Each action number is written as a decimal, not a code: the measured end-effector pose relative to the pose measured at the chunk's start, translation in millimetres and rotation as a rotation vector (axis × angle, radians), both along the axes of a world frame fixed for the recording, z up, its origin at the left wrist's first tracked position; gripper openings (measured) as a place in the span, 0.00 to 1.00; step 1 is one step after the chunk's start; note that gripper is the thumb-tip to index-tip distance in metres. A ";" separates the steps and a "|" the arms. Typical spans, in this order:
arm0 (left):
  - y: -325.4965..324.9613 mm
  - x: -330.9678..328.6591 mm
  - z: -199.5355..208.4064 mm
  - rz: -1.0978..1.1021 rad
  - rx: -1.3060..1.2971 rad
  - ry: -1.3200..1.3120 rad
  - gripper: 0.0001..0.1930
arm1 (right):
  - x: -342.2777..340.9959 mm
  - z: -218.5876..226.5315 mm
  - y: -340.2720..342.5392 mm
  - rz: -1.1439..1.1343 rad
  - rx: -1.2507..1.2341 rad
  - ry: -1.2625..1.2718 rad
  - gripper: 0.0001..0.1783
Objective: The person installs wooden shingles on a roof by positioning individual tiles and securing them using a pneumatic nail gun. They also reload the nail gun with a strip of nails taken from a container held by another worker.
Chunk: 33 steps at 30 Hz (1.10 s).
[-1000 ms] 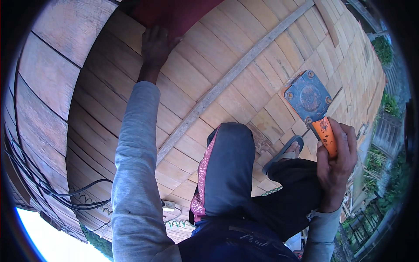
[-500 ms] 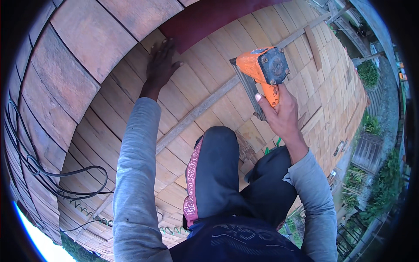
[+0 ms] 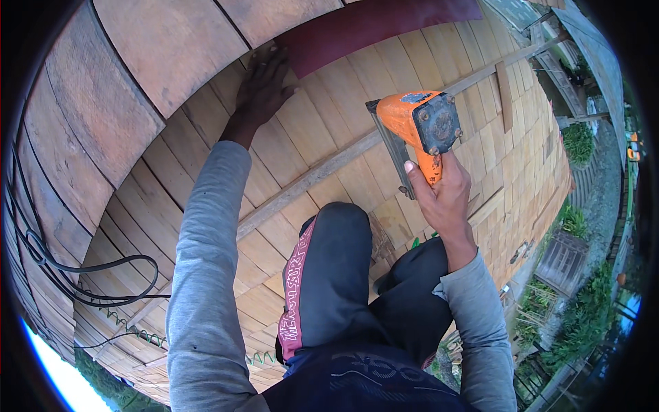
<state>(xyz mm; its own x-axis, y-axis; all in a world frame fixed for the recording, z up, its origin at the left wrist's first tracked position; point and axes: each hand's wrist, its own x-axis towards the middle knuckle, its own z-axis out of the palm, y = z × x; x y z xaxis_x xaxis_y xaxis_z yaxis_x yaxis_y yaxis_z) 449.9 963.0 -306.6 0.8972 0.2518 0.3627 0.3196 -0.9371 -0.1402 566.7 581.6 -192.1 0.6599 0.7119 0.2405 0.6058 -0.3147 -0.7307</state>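
My right hand (image 3: 443, 189) is wrapped around the handle of an orange nail gun (image 3: 405, 113) with a dark end cap and a long magazine. The gun is held above the pale wooden shingles (image 3: 350, 82). Farther up on the left, my left hand (image 3: 264, 86) lies on the shingles with its fingers stretched out and thumb apart. Its fingertips reach the lower edge of the weathered reddish-brown shingles (image 3: 161, 41), beside the left end of a dark red strip (image 3: 377, 34). That strip runs along the same edge.
A long wooden batten (image 3: 309, 182) crosses the roof, with a short slat (image 3: 504, 96) beyond it. A black cable (image 3: 123, 261) loops at the left; a green coiled hose (image 3: 261, 358) passes behind my left arm. My knee (image 3: 336, 254) rests on the slope. Greenery (image 3: 580, 141) lies below right.
The view has shifted slightly, so the roof appears a little lower. My left hand stays by the strip's end, and the right still grips the nail gun.
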 end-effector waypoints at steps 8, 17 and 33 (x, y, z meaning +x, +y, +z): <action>-14.0 8.0 0.2 -0.007 -0.045 -0.005 0.36 | 2.3 -8.5 4.8 -0.021 0.025 -0.003 0.20; 15.5 -21.9 3.1 -0.031 -0.184 -0.092 0.25 | 7.2 -23.9 59.5 0.156 0.101 0.019 0.17; 25.3 -40.0 -7.1 -0.096 -0.027 -0.258 0.28 | 11.1 -41.5 170.8 0.322 -0.189 -0.086 0.28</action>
